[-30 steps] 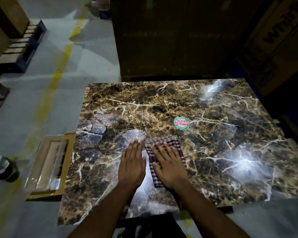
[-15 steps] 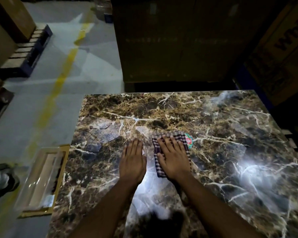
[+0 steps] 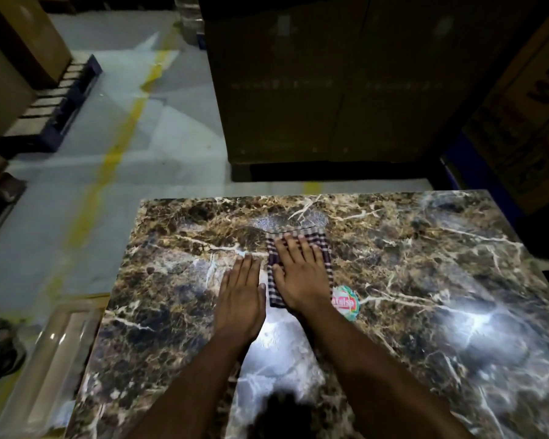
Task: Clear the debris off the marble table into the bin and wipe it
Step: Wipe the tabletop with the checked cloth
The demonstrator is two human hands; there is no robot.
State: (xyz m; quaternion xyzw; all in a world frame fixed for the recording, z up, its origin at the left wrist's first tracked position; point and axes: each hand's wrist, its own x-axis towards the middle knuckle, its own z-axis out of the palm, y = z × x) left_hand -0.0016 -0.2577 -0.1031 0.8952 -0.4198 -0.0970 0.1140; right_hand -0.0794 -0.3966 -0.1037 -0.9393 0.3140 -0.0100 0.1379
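Now the right hand (image 3: 300, 280) presses flat, fingers straight, on a soft, light checked folded cloth (image 3: 325, 248) atop the slick brown marble tabletop (image 3: 425, 264); beside that grip, the left hand (image 3: 240, 293) rests released.

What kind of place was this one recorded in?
Probably a warehouse or storeroom: large cardboard cartons stacked behind the marble table, a pallet on the left, and a yellow line painted on the concrete floor.

Brown, white-veined marble table (image 3: 409, 280); dark checked cloth (image 3: 325, 248), perhaps maroon; yellow-striped grey floor (image 3: 108, 160).
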